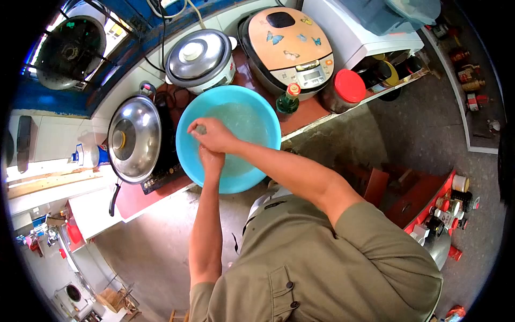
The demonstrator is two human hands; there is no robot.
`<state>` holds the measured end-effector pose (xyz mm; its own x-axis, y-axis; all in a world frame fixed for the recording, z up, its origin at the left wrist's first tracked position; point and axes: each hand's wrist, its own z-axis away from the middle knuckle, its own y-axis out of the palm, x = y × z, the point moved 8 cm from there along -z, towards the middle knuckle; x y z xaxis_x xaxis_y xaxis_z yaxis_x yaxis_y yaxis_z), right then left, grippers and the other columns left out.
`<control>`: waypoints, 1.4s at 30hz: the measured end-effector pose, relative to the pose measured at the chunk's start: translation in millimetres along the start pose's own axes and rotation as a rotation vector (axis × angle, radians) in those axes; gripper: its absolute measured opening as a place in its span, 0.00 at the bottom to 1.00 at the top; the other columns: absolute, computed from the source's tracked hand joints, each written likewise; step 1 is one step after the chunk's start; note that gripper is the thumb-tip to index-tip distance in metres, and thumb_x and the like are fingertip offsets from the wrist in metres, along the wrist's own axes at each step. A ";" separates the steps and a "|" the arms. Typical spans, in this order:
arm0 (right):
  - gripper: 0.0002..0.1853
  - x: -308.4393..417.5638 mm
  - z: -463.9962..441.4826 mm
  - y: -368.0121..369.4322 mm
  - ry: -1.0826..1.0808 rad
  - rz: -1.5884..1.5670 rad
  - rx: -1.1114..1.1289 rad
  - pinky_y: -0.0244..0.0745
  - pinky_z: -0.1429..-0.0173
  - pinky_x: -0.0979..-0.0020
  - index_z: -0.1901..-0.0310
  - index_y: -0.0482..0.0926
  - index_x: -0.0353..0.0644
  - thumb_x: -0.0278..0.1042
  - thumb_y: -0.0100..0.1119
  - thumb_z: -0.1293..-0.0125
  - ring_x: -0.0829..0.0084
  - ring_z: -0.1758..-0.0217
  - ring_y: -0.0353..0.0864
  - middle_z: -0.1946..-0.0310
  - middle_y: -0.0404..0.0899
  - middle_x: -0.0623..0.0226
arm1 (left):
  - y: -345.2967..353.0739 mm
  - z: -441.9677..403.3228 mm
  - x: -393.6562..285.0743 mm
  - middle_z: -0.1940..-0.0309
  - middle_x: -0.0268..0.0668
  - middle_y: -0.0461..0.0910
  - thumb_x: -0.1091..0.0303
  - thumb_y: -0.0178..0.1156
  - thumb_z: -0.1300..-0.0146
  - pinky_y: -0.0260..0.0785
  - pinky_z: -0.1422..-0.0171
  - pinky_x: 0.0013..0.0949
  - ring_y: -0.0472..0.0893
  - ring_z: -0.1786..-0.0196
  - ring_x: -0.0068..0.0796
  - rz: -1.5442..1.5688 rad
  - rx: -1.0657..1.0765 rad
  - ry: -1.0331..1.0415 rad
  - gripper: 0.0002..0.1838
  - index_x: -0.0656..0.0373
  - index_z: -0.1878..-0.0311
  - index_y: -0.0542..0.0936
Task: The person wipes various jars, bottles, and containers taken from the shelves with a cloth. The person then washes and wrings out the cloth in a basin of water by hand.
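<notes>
A light-blue basin (pixel 185 153) holds cloudy water (pixel 244 121) and stands at the counter's front edge. Over its left part my two hands meet. My right hand (pixel 213 135) is on top, its fingers curled, with a small greyish patch inside the curl; whether that is an object or water seen through the gap, I cannot make out. Directly below it, my left hand (pixel 211 159) touches it at the wrist end, and its fingers are hidden behind the right hand.
Left of the basin is a lidded wok (pixel 135 139) with its handle jutting forward. Behind stand a small rice cooker (pixel 199 59) and a larger butterfly-patterned cooker (pixel 289 40). A green bottle (pixel 288 102) and a red-lidded jar (pixel 348 87) are at the right.
</notes>
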<state>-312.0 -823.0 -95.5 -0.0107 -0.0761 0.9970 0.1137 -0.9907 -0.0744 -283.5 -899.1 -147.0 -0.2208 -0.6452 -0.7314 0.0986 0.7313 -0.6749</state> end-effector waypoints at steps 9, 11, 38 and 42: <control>0.19 4.3 19.1 -12.5 0.284 -0.108 0.083 0.73 0.53 0.67 0.64 0.81 0.38 0.49 0.61 0.40 0.68 0.62 0.80 0.67 0.81 0.57 | -37.4 9.0 -74.3 0.35 0.55 0.61 0.69 0.73 0.56 0.65 0.34 0.45 0.72 0.39 0.57 -0.270 -0.100 0.237 0.53 0.63 0.29 0.51; 0.18 9.1 21.6 -8.2 0.255 -0.031 0.130 0.72 0.52 0.69 0.62 0.81 0.39 0.49 0.61 0.38 0.75 0.61 0.78 0.66 0.81 0.63 | -40.5 13.1 -85.7 0.34 0.55 0.61 0.69 0.74 0.56 0.64 0.33 0.45 0.71 0.38 0.55 -0.084 -0.096 0.159 0.53 0.64 0.29 0.51; 0.15 63.0 29.1 34.2 0.071 -0.016 0.479 0.52 0.76 0.83 0.47 0.80 0.39 0.28 0.48 0.30 0.91 0.80 0.58 0.82 0.64 0.83 | -28.8 39.6 -52.8 0.66 0.50 0.82 0.70 0.62 0.49 0.73 0.56 0.46 0.82 0.60 0.49 0.422 -0.168 -0.278 0.13 0.63 0.59 0.78; 0.14 55.3 26.2 36.6 0.108 -0.075 0.441 0.51 0.78 0.82 0.49 0.80 0.37 0.29 0.47 0.30 0.90 0.82 0.56 0.83 0.62 0.82 | -20.8 42.1 -40.0 0.71 0.55 0.80 0.65 0.59 0.49 0.73 0.57 0.51 0.80 0.63 0.56 0.293 -0.197 -0.402 0.10 0.61 0.66 0.80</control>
<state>-282.3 -860.5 -42.6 -0.1354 -0.0405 0.9900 0.5200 -0.8534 0.0362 -235.9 -897.9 -107.8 0.1817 -0.4129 -0.8925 -0.0920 0.8965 -0.4335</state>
